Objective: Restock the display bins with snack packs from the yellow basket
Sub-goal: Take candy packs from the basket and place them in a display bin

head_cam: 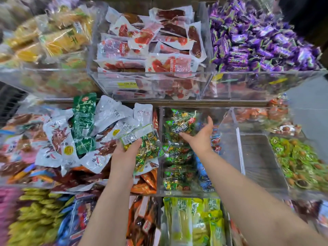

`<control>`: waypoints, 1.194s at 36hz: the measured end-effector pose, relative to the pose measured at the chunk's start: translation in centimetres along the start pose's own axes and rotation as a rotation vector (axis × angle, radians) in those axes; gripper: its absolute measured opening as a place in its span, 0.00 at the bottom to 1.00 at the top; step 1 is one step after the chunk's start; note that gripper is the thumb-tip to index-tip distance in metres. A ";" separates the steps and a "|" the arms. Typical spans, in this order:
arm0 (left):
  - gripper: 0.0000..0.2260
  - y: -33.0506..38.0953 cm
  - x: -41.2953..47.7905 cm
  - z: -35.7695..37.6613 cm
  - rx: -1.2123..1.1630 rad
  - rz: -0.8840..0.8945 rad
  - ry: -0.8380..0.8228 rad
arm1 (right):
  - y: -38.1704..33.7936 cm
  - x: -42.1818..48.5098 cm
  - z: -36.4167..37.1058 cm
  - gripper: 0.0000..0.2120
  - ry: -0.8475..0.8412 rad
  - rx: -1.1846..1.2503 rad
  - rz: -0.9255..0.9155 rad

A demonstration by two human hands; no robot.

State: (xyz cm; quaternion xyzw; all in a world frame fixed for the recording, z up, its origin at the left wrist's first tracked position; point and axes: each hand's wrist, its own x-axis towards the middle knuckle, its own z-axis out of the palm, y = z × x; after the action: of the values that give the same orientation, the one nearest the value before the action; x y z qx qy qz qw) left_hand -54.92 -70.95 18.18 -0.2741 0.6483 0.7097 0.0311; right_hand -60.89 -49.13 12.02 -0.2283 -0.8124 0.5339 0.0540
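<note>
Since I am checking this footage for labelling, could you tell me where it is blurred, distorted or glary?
Head view: sharpest mid-frame, at the left hand gripping a green snack pack and the right hand; edges smear, like the yellow packs; wide-angle distortion bows the clear bin walls, which carry reflections.

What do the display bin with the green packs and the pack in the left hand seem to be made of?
Display bin: looks like clear rigid plastic, probably acrylic; see-through walls, glinting edges. Pack: thin glossy plastic film, partly transparent, crinkled with bright reflections.
</note>
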 end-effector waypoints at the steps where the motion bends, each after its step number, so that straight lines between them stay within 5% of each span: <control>1: 0.42 0.0 0.0 0.0 -0.004 -0.005 0.003 | 0.3 0.1 0.1 0.57 -0.063 0.040 0.046; 7: 0.40 0.4 0.0 0.3 -0.007 -0.010 0.016 | 0.3 1.2 0.5 0.44 -0.117 0.021 -0.114; 11: 0.37 0.6 -0.1 0.5 0.002 -0.005 0.023 | -0.4 2.2 0.3 0.46 -0.234 -0.078 -0.142; 18: 0.32 0.5 0.4 0.2 0.019 -0.023 -0.001 | 0.5 2.2 0.6 0.28 0.048 -0.030 -0.139; 24: 0.28 0.5 0.5 0.3 0.046 -0.024 -0.004 | -0.4 0.9 2.7 0.56 0.006 -0.190 -0.216; 30: 0.39 0.4 0.8 0.1 0.068 -0.028 0.000 | -1.6 1.0 4.5 0.55 0.245 -0.032 -0.052; 43: 0.34 0.3 0.7 0.2 0.000 -0.012 -0.007 | -1.7 2.3 3.7 0.62 -0.102 -0.292 0.029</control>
State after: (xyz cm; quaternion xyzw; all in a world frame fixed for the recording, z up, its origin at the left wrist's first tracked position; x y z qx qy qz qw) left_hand -55.72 -70.99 18.12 -0.2754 0.6466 0.7104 0.0378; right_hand -64.69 -51.85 11.59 -0.2178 -0.8796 0.4219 -0.0289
